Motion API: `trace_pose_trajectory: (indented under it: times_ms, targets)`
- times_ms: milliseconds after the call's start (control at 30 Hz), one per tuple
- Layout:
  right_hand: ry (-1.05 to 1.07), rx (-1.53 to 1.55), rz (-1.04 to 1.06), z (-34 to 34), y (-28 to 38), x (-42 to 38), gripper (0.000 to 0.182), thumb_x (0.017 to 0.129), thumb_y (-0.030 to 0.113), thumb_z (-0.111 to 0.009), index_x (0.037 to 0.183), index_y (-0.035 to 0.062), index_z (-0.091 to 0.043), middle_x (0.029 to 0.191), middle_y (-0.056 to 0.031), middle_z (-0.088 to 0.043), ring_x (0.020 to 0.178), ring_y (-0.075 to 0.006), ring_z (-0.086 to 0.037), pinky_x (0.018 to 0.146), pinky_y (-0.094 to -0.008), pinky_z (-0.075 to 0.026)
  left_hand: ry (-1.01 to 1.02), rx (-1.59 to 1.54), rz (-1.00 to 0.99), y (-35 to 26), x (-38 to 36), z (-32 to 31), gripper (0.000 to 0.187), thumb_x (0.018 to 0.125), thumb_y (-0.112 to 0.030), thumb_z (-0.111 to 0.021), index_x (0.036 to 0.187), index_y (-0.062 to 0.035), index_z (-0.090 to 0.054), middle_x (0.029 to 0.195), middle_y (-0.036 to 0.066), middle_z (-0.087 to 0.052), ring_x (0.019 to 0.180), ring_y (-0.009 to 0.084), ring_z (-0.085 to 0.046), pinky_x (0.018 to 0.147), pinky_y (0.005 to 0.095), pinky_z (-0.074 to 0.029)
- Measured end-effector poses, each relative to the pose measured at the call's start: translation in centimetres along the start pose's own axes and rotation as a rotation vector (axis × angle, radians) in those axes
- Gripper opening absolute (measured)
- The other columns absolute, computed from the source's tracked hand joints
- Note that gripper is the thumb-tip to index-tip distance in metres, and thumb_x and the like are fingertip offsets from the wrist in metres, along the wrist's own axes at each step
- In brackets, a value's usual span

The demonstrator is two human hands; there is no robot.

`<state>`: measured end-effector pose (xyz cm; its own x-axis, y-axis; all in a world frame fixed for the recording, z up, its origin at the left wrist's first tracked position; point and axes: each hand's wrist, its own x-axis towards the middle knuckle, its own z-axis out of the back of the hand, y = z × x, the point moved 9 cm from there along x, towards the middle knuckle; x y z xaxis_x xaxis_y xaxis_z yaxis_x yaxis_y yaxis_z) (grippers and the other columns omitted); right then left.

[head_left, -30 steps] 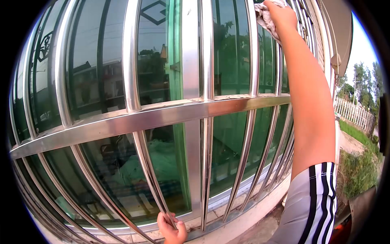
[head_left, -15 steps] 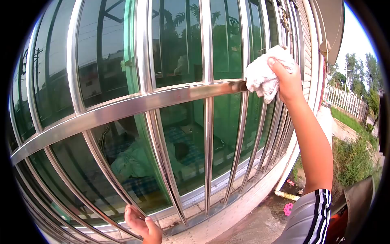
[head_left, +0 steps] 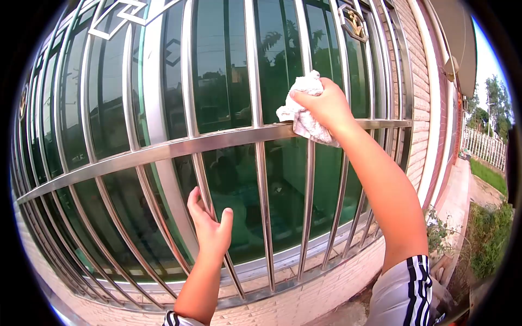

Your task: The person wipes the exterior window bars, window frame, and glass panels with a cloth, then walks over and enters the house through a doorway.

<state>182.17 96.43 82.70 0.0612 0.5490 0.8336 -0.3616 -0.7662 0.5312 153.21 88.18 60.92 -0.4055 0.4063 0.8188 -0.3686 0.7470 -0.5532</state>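
Note:
A crumpled white cloth (head_left: 309, 111) is in my right hand (head_left: 328, 108), pressed against the horizontal metal rail (head_left: 217, 142) of the window grille. Thumb and fingers are wrapped round the cloth, whose lower part hangs over the rail. My left hand (head_left: 211, 223) is lower and to the left, below the rail, beside a vertical bar (head_left: 202, 179). Its thumb and fingers are apart, and nothing shows in it. Whether its fingertips touch the bar is hard to tell.
Green-tinted window glass (head_left: 283, 190) lies behind the bars. A gold ornament (head_left: 354, 23) sits in the grille at the upper right. Below runs a pale brick wall (head_left: 304, 296). Plants (head_left: 489, 239) and a white fence (head_left: 485, 145) stand at the right.
The view has shifted, showing more of the grille's top. My left hand has risen and its forearm now shows. My right hand appears further left in view, still holding the cloth at the rail.

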Motion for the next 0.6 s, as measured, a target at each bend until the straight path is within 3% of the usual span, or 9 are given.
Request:
trace_pose_trajectory:
  times_ms: [33,67,133,267,333,400,433,500,600]
  targets:
    - [-0.004,-0.015,0.016,0.2,0.1,0.7,0.052,0.071,0.030,-0.079,0.104,-0.0068,-0.061,0.096,-0.0167,-0.068,0.088,-0.0228,-0.066,0.078,-0.0327,-0.052,0.042,-0.067,0.146,0.3,0.2,-0.4,0.057,0.082,-0.002,-0.062,0.134,-0.0004,-0.037,0.112,0.011,-0.057,0.086,0.0119,-0.058,0.072,0.0246,-0.048]
    - [-0.006,-0.004,0.022,0.4,0.0,2.0,0.052,0.071,0.030,-0.079,0.104,-0.0068,-0.061,0.096,-0.0167,-0.068,0.088,-0.0228,-0.066,0.078,-0.0327,-0.052,0.067,0.027,0.159,0.8,0.5,-0.5,0.045,0.083,-0.002,-0.063,0.124,-0.0012,-0.045,0.081,0.002,-0.058,0.061,0.0054,-0.048,0.055,0.0205,-0.040]
    - [-0.131,0.121,0.155,1.0,1.6,6.5,0.045,0.075,0.025,-0.078,0.103,-0.0063,-0.061,0.092,-0.0129,-0.068,0.081,-0.0188,-0.067,0.073,-0.0315,-0.053,0.029,0.059,0.210,1.4,0.6,-0.1,0.032,0.083,-0.002,-0.063,0.112,-0.0017,-0.049,0.066,-0.004,-0.048,0.056,0.0040,-0.041,0.053,0.0199,-0.035]
    - [-0.281,0.142,0.153,2.5,9.9,13.2,0.042,0.078,0.025,-0.077,0.102,-0.0058,-0.064,0.093,-0.0153,-0.069,0.075,-0.0206,-0.069,0.066,-0.0324,-0.056,0.009,0.089,0.166,1.5,0.3,0.3,0.029,0.084,-0.002,-0.063,0.109,-0.0024,-0.050,0.064,-0.005,-0.044,0.057,0.0037,-0.040,0.055,0.0207,-0.037]
    - [-0.485,-0.051,0.236,4.1,11.2,17.0,0.038,0.070,0.029,-0.071,0.090,-0.0035,-0.068,0.081,-0.0182,-0.069,0.071,-0.0324,-0.069,0.063,-0.0418,-0.052,0.027,0.079,0.152,2.3,0.3,0.4,0.029,0.084,-0.002,-0.062,0.110,-0.0021,-0.050,0.064,-0.005,-0.043,0.057,0.0038,-0.040,0.057,0.0209,-0.039]
    - [-0.166,0.270,0.154,2.0,9.9,17.9,0.034,0.071,0.024,-0.070,0.094,-0.0006,-0.068,0.083,-0.0205,-0.069,0.080,-0.0334,-0.069,0.071,-0.0412,-0.052,0.021,0.103,0.156,2.0,0.3,0.7,0.029,0.084,-0.002,-0.062,0.111,-0.0020,-0.050,0.063,-0.005,-0.043,0.057,0.0040,-0.041,0.058,0.0211,-0.039]
    - [-0.153,0.262,0.153,2.3,8.4,18.0,0.034,0.071,0.024,-0.070,0.094,-0.0006,-0.068,0.083,-0.0205,-0.069,0.080,-0.0334,-0.069,0.071,-0.0412,-0.052,0.032,0.077,0.145,1.9,0.3,0.5,0.029,0.084,0.001,-0.060,0.111,-0.0027,-0.049,0.065,-0.005,-0.042,0.058,0.0031,-0.039,0.057,0.0202,-0.037]
    - [0.182,0.412,0.086,0.1,4.4,17.1,0.042,0.079,0.027,-0.073,0.105,-0.0050,-0.064,0.098,-0.0149,-0.069,0.082,-0.0208,-0.069,0.070,-0.0322,-0.055,0.040,0.029,0.144,1.5,0.2,0.2,0.030,0.083,0.003,-0.059,0.111,-0.0033,-0.049,0.067,-0.006,-0.040,0.060,0.0024,-0.037,0.056,0.0194,-0.034]
    - [0.269,0.300,0.101,-0.9,1.5,6.7,0.034,0.081,0.025,-0.072,0.103,-0.0002,-0.068,0.093,-0.0092,-0.070,0.082,-0.0166,-0.066,0.074,-0.0305,-0.053,0.010,-0.003,0.133,1.5,0.1,0.1,0.030,0.084,0.002,-0.058,0.112,-0.0039,-0.049,0.070,-0.005,-0.042,0.058,0.0022,-0.037,0.054,0.0186,-0.033]
